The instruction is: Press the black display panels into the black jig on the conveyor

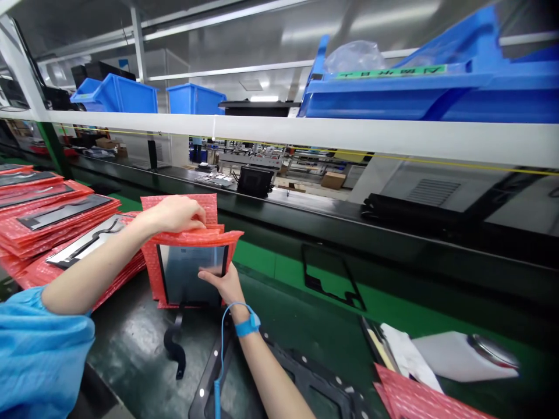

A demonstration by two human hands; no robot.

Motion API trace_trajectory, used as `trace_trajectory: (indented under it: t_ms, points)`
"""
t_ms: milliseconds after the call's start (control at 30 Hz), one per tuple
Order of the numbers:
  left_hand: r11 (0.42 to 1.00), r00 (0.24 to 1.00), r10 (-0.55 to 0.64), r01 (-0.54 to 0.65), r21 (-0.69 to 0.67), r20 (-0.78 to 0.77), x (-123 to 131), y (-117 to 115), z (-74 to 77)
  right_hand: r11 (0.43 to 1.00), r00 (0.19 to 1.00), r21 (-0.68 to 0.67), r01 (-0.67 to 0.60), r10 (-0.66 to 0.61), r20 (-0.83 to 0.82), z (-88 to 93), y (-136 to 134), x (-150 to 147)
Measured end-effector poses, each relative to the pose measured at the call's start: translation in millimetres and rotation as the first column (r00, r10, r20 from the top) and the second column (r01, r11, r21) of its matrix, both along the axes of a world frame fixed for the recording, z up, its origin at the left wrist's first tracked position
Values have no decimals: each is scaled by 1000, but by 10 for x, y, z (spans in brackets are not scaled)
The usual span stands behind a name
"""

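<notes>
A dark, glossy display panel (187,273) stands nearly upright in front of me, with red bubble-wrap bags (152,270) behind it and along its top edge. From its lower edge a black flex cable (174,347) hangs down towards the bench. My left hand (186,212) is closed at the top, its fingers curled down onto the red bubble wrap; the fingertips are partly hidden. On the right edge, my right hand (225,282) grips the panel together with the wrap, thumb across the screen face and the other fingers hidden behind. A blue wrist strap (247,326) circles the right wrist.
Stacks of red bags with panels (65,212) lie at the left. A black fixture (305,372) sits below my right arm, and a thin black frame (332,276) lies beyond. At the right are a white bottle (458,355) and red wrap (419,401). Blue bins (414,96) stand overhead.
</notes>
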State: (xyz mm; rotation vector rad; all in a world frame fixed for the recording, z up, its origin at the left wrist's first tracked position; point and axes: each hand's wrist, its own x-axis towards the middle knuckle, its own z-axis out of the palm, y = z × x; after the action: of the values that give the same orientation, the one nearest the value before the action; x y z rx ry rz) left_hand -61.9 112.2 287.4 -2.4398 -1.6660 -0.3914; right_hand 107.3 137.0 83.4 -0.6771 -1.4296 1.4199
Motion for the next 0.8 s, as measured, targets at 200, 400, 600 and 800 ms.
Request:
trace_trajectory:
  t_ms: [200, 400, 600, 800]
  points:
    - [968, 997, -42, 23, 250, 70, 50, 6, -318, 1000, 1000, 8, -5, 5, -17, 9, 18, -4]
    - [883, 956, -86, -57, 467, 280, -2, 17, -499, 999, 999, 3, -32, 32, -35, -36, 41, -19]
    - [878, 920, -89, -109, 467, 382, 78, -124, -418, 999, 999, -5, -48, 48, -21, -38, 10, 2]
    - [976, 975, -94, 50, 214, 202, -50, -97, -220, 999, 999, 0, -53, 53, 8, -3, -28, 27]
